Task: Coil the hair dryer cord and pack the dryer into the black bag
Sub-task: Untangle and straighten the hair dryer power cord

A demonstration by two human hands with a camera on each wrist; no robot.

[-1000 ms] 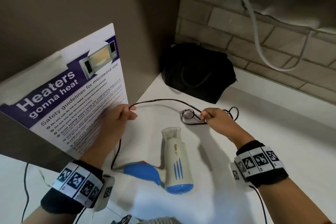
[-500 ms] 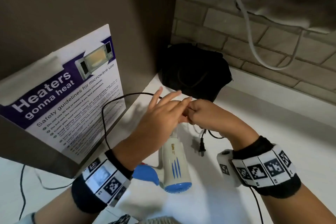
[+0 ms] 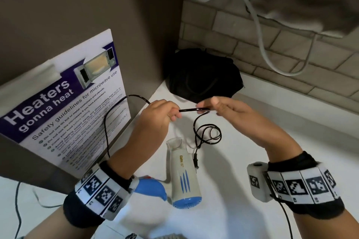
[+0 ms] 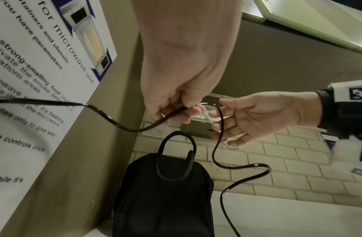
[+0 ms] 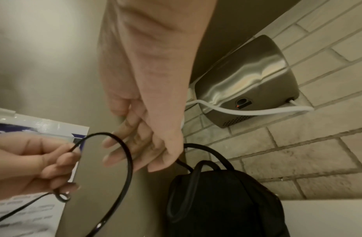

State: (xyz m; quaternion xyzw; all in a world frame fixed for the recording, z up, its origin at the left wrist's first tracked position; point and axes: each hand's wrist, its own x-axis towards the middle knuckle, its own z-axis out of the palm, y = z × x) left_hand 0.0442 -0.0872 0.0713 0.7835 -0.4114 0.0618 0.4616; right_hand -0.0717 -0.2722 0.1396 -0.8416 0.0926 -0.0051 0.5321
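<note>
The white and blue hair dryer [image 3: 183, 172] lies on the white counter [image 3: 281, 126], nozzle pointing away from me. Its black cord [image 3: 116, 106] arcs up from the handle to my left hand [image 3: 163, 114], which grips it in curled fingers [image 4: 184, 113]. From there the cord [image 4: 218, 141] runs a short way to my right hand [image 3: 229, 108] and lies across its straight fingers [image 5: 123, 144]. Below that hand loose loops dangle, ending in the plug [image 3: 196, 161] beside the dryer. The black bag [image 3: 204, 75] stands in the back corner, handles up [image 4: 176, 154].
A microwave safety poster [image 3: 64, 106] is taped to the brown panel on the left. A steel hand dryer [image 5: 247, 80] with a white cable [image 3: 258, 25] hangs on the brick wall above the bag. A thin wire [image 3: 17, 209] trails at lower left.
My hands, pressed together half a second ago, have drawn apart with a short stretch of cord between them. The right hand's fingers have straightened, and the cord loops hang below it.
</note>
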